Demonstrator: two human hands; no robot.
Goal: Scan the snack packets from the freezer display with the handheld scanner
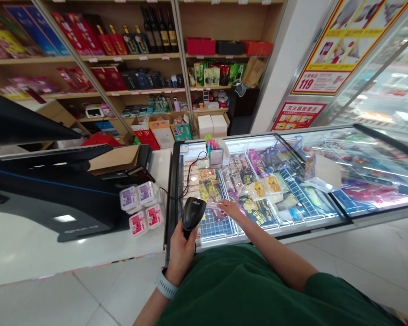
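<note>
My left hand [182,248], with a pale watch band on its wrist, is wrapped round the handle of a black barcode scanner [193,213]. The scanner's head is up, above the left end of the glass-topped freezer [329,226]. Just right of it, my right hand [229,209] pinches the edge of a clear plastic package [211,205], whose far part is hidden behind the scanner. Two clear packs with yellow-orange labels [265,188] lie on the freezer glass beyond my right hand. A black cable [189,174] loops over the glass.
Clear tubs with purple and red labels [146,210] are stacked on the white counter [88,258] at left, beside a dark checkout machine [54,199]. A white card stand [323,172] stands on the freezer's right part. Shelves with bottles and boxes [149,54] line the back wall.
</note>
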